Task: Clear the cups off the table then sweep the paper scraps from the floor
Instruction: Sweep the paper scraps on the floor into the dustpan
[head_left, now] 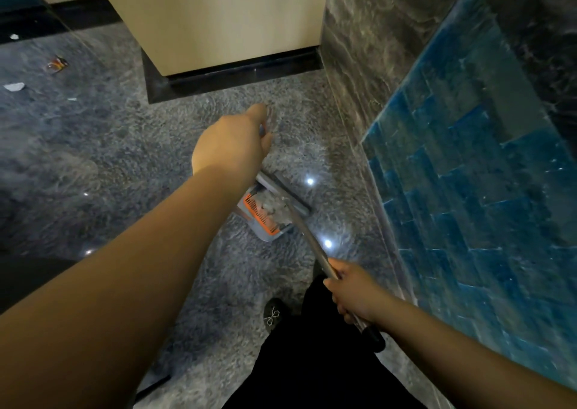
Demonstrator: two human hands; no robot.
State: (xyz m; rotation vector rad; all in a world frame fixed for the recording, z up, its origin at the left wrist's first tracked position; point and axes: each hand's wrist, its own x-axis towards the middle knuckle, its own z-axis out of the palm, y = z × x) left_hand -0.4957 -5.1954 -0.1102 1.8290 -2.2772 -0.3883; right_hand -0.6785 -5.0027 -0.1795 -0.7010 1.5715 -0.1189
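The dustpan (pixel 268 218) sits on the grey marbled floor (pixel 103 158) in the middle of the view, grey with an orange comb edge, and pale paper scraps (pixel 274 208) lie heaped inside it. A metal handle (pixel 307 236) rises from the pan toward the near right, where the right hand (pixel 351 291) grips it with fingers curled round the shaft; a black end grip (pixel 373 338) sticks out below the hand. The left hand (pixel 232 146) is stretched out above and just beyond the pan, its back to the camera, fingers curled round a thin upright shaft (pixel 263 127) that is blurred; I cannot tell what it belongs to.

Far to the left, more litter lies on the floor: a white scrap (pixel 14 86), a smaller white piece (pixel 14 36) farther off, and a coloured wrapper (pixel 57 64) between them. A cream pillar (pixel 218 18) with a black base stands at the far centre. A wall of grey stone and blue tiles (pixel 468 174) runs along the right. At the near edge, black trousers (pixel 312 361) and a dark shoe (pixel 274 313) with a pale ornament show.
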